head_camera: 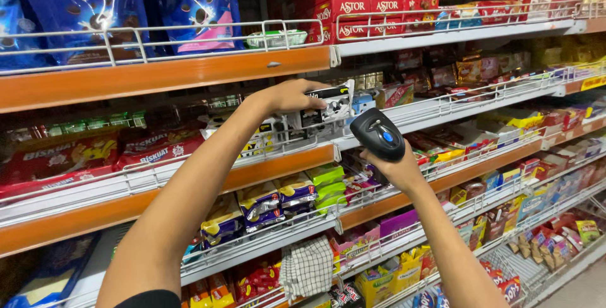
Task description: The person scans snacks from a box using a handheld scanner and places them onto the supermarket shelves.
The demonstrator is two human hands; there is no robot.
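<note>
The left hand (291,96) is raised to the second shelf (158,77), its fingers closed around a small black-and-white packet (325,106), which it holds tilted at the shelf's wire rail. Just to the right of that packet and slightly lower, the right hand (394,169) grips the handle of a black barcode scanner (377,134) (a blue button shows on its back), the head of the scanner aimed toward the packet and close beside it, not touching. Below the left hand, purple and yellow snack bags (262,204) and green packets (328,185) sit on a lower shelf. Above the right hand, red boxes (353,5) are stacked on the top shelf, and above the left forearm stand blue cookie bags (82,5).
</note>
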